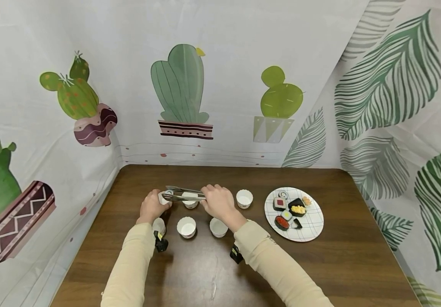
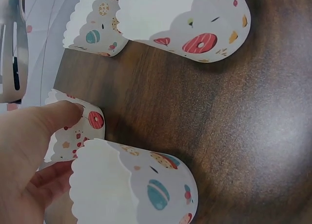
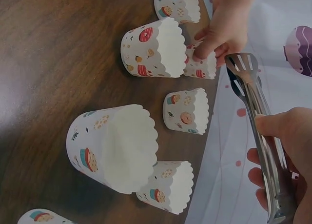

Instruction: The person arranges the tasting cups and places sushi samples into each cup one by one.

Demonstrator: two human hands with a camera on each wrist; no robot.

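Observation:
My left hand (image 1: 152, 208) grips a white paper baking cup (image 2: 90, 129) at the back left, thumb on one side and fingers round the other. Its scalloped wall carries printed red donuts. In my right hand (image 1: 219, 202) is a pair of metal tongs (image 3: 263, 136), held between thumb and fingers. The slotted tips are spread slightly and reach over the gripped cup in the head view. A small round pale shape shows near the tips, partly covered by them.
Several more paper cups stand in two rows, among them a front cup (image 1: 186, 227) and a back right cup (image 1: 245, 199). To the right, a white checked plate (image 1: 308, 228) bears several sushi pieces. The wooden table (image 1: 339, 264) ends at a printed cloth backdrop (image 1: 232, 85).

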